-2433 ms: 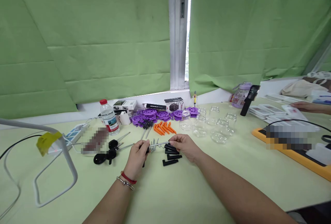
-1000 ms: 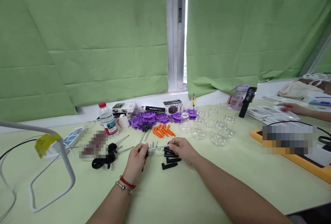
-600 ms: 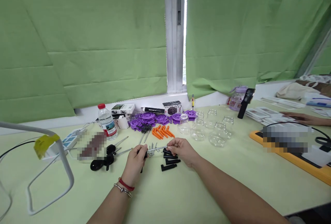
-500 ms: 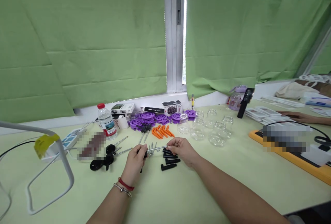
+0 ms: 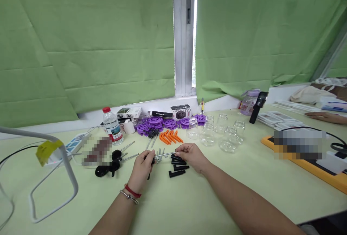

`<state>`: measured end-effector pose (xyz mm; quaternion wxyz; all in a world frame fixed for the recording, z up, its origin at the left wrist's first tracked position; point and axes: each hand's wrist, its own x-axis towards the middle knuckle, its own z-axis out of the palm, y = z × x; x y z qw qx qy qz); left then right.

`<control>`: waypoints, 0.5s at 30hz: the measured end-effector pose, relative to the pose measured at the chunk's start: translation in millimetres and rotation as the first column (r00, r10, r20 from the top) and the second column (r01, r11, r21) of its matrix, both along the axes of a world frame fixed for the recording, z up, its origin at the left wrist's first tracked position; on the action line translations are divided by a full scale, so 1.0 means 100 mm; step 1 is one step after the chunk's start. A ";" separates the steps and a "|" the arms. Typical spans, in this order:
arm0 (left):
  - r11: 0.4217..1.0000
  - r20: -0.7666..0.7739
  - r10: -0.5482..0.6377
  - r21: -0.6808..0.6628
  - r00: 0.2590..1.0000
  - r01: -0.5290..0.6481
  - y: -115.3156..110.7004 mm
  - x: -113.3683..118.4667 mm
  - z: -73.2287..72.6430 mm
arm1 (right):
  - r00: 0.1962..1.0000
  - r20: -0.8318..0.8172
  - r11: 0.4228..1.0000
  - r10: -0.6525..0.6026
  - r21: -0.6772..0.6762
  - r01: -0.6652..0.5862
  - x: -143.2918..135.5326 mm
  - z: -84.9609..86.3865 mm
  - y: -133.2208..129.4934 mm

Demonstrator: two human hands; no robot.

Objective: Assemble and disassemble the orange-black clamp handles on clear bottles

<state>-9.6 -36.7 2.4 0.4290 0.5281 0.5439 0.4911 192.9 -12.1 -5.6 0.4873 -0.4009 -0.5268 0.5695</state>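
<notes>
My left hand (image 5: pixel 143 165) is closed around a dark part at the left end of a thin metal rod (image 5: pixel 165 154). The fingertips of my right hand (image 5: pixel 189 155) pinch the rod's other end, so it lies level between both hands. Just behind the rod are several small screws (image 5: pixel 159 152). Black L-shaped pieces (image 5: pixel 177 173) lie beneath and left of my right hand. Orange bent pieces (image 5: pixel 170 137) sit farther back, with purple wheel-like parts (image 5: pixel 155 121) behind them. Black round parts with metal rods (image 5: pixel 114 164) are left of my left hand.
A water bottle (image 5: pixel 112 128) stands at the back left, near small boxes (image 5: pixel 180 112). Clear glass jars (image 5: pixel 227 140) are at the back right. A white metal frame (image 5: pixel 71 170) stands at left. An orange-edged board (image 5: pixel 303 166) and another person's hand (image 5: pixel 325 116) are at right.
The other person's hand at the far right has moved right, away from the stacked white items. My two hands and the rod have hardly moved.
</notes>
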 end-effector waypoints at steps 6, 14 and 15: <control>1.000 -0.002 -0.010 -0.006 1.000 0.010 0.01 -0.01 -0.01 | 1.000 0.008 1.000 -0.020 -0.006 0.020 -0.01 0.00 0.01; 1.000 0.006 -0.010 -0.021 1.000 0.010 0.00 -0.01 0.01 | 0.998 0.062 1.000 0.000 0.018 -0.001 0.01 -0.04 0.03; 1.000 0.006 -0.012 -0.018 1.000 0.012 0.01 -0.01 0.00 | 0.998 0.070 1.000 0.000 0.019 -0.002 0.01 -0.04 0.03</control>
